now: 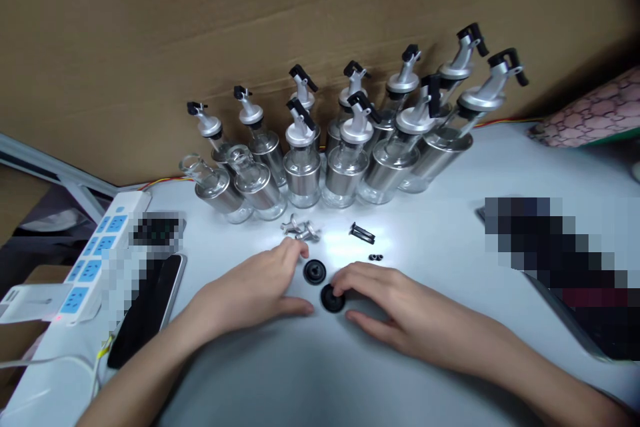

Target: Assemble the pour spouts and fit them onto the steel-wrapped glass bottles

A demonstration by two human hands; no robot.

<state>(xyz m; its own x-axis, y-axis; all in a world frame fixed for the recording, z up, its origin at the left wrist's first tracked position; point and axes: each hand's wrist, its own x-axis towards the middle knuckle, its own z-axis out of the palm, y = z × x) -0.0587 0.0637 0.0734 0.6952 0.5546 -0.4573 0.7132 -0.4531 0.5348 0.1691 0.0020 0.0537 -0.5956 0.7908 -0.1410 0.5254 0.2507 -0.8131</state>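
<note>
Two round black stopper discs lie on the table between my hands. My right hand point(385, 303) rests with its fingertips on the nearer black disc point(331, 299), thumb apart from it. Beside the farther black disc point(315, 271), my left hand point(265, 280) is open, thumb and fingers spread, holding nothing. Beyond my left fingers sit silver pourer spouts point(302, 229). A black lever piece point(363, 233) and some tiny black parts point(376, 257) lie to the right of them. Behind stand two glass bottles without tops, an uncapped bottle point(220, 193) and another uncapped bottle point(255, 183).
Several bottles with silver pourer tops point(347, 167) stand in rows before a cardboard wall point(200, 27). At left are a power strip point(97, 260) and a phone point(150, 307). A dark, blurred-out device point(575, 280) lies at right, near a pink patterned roll point(590, 110).
</note>
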